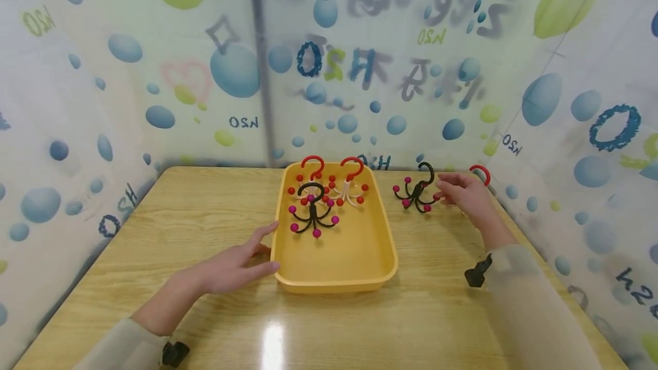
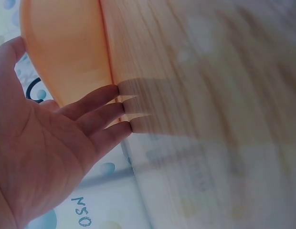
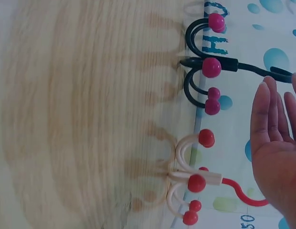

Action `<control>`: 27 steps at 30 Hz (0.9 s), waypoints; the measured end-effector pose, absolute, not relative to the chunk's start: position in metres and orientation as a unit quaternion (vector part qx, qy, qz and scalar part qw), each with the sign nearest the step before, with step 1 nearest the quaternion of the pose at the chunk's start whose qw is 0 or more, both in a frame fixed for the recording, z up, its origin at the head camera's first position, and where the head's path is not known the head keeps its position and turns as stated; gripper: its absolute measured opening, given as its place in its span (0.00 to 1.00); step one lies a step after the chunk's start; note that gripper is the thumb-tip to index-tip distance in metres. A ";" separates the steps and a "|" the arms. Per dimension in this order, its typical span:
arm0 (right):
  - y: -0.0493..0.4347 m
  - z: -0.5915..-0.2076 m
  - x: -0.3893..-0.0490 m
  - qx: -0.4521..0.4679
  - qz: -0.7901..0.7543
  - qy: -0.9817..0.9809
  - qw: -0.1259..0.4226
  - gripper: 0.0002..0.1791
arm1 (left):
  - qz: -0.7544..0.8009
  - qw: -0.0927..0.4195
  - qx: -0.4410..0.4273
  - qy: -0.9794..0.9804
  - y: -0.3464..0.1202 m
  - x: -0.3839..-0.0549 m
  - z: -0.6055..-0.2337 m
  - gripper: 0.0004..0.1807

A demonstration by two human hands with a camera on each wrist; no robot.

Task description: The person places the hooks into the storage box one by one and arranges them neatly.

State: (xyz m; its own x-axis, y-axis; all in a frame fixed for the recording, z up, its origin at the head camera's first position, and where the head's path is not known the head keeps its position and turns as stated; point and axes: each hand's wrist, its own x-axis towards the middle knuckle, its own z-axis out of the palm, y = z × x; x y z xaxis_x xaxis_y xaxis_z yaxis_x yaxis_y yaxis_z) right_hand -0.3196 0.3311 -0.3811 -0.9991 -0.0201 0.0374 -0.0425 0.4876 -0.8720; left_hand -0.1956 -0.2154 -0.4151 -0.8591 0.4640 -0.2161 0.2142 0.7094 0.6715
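My left hand rests against the left side of a yellow plastic tray, thumb at the rim and the other fingers extended along the outer wall. In the left wrist view, the spread fingers lie by the tray's wall. My right hand is at the far right, its straight fingertips close by the curved top of a black multi-arm hook with pink ball tips. Behind that hand stands a white multi-arm hook with a red top and red balls, mostly hidden in the head view.
Inside the tray stand a black hook with pink balls and two white hooks with red tops, one of them at the back right. The wooden table meets patterned curtains at its back and sides.
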 end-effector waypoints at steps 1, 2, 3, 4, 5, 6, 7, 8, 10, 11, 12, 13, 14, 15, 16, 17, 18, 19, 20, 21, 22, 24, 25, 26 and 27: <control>0.328 -0.381 -0.322 0.018 0.509 -0.860 0.011 0.34 | 0.332 0.188 0.186 0.905 -0.215 -0.195 -0.415 0.50; 0.326 -0.381 -0.323 0.017 0.513 -0.858 0.011 0.36 | 0.333 0.188 0.186 0.905 -0.216 -0.195 -0.416 0.50; 0.323 -0.382 -0.325 0.016 0.518 -0.855 0.009 0.37 | 0.334 0.188 0.186 0.905 -0.216 -0.195 -0.416 0.50; 0.320 -0.382 -0.327 0.016 0.521 -0.854 0.008 0.38 | 0.334 0.189 0.186 0.904 -0.215 -0.195 -0.416 0.50; 0.318 -0.382 -0.329 0.014 0.525 -0.851 0.007 0.38 | 0.335 0.189 0.186 0.904 -0.215 -0.195 -0.416 0.50; 0.315 -0.382 -0.330 0.011 0.527 -0.850 0.008 0.38 | 0.335 0.190 0.185 0.904 -0.215 -0.195 -0.416 0.50; 0.313 -0.383 -0.331 0.008 0.528 -0.849 0.011 0.37 | 0.335 0.190 0.184 0.904 -0.215 -0.195 -0.416 0.50; 0.311 -0.384 -0.332 0.005 0.528 -0.849 0.015 0.37 | 0.335 0.190 0.183 0.904 -0.215 -0.195 -0.415 0.50; 0.308 -0.385 -0.334 -0.003 0.523 -0.852 0.025 0.34 | 0.335 0.192 0.180 0.905 -0.214 -0.195 -0.415 0.50; 0.307 -0.385 -0.334 -0.007 0.519 -0.854 0.031 0.33 | 0.334 0.193 0.179 0.905 -0.214 -0.195 -0.415 0.50; 0.305 -0.385 -0.335 -0.012 0.512 -0.858 0.036 0.32 | 0.332 0.192 0.179 0.906 -0.214 -0.195 -0.414 0.50; 0.305 -0.386 -0.335 -0.013 0.507 -0.861 0.042 0.31 | 0.331 0.192 0.179 0.907 -0.214 -0.195 -0.414 0.50; 0.304 -0.386 -0.334 -0.014 0.504 -0.862 0.047 0.31 | 0.330 0.193 0.178 0.907 -0.214 -0.195 -0.414 0.50; 0.304 -0.386 -0.334 -0.015 0.501 -0.864 0.050 0.30 | 0.329 0.193 0.178 0.907 -0.214 -0.195 -0.414 0.50; 0.304 -0.386 -0.333 -0.014 0.499 -0.865 0.055 0.30 | 0.329 0.194 0.178 0.907 -0.214 -0.195 -0.414 0.50; 0.305 -0.387 -0.332 -0.012 0.499 -0.864 0.061 0.29 | 0.329 0.194 0.178 0.907 -0.214 -0.195 -0.414 0.50; 0.305 -0.387 -0.331 -0.007 0.501 -0.863 0.066 0.29 | 0.330 0.194 0.179 0.906 -0.214 -0.195 -0.414 0.50; 0.306 -0.388 -0.329 -0.002 0.503 -0.862 0.072 0.29 | 0.331 0.195 0.178 0.906 -0.214 -0.195 -0.414 0.50; 0.306 -0.387 -0.327 0.003 0.501 -0.862 0.077 0.28 | 0.332 0.195 0.179 0.905 -0.214 -0.195 -0.414 0.50; 0.306 -0.387 -0.325 0.007 0.499 -0.863 0.081 0.28 | 0.332 0.195 0.180 0.905 -0.214 -0.195 -0.414 0.50; 0.307 -0.387 -0.322 0.010 0.497 -0.863 0.086 0.28 | 0.331 0.194 0.181 0.906 -0.214 -0.195 -0.414 0.50; 0.306 -0.384 -0.315 0.015 0.488 -0.868 0.094 0.27 | 0.329 0.190 0.184 0.907 -0.215 -0.195 -0.414 0.50; 0.306 -0.382 -0.312 0.016 0.483 -0.870 0.096 0.26 | 0.328 0.189 0.185 0.907 -0.215 -0.195 -0.414 0.50; 0.305 -0.380 -0.309 0.018 0.481 -0.871 0.099 0.26 | 0.326 0.188 0.186 0.908 -0.215 -0.195 -0.414 0.50; 0.304 -0.378 -0.305 0.020 0.479 -0.872 0.102 0.25 | 0.325 0.187 0.186 0.908 -0.215 -0.195 -0.414 0.50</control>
State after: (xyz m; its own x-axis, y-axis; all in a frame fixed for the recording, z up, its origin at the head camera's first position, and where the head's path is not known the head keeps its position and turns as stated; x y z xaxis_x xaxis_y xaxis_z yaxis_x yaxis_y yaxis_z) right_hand -0.3055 0.3040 -0.3783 -0.9784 0.0628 0.1969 -0.1326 0.5402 -0.8310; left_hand -0.1948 -0.2155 -0.4143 -0.8609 0.4597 -0.2180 0.2170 0.7193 0.6600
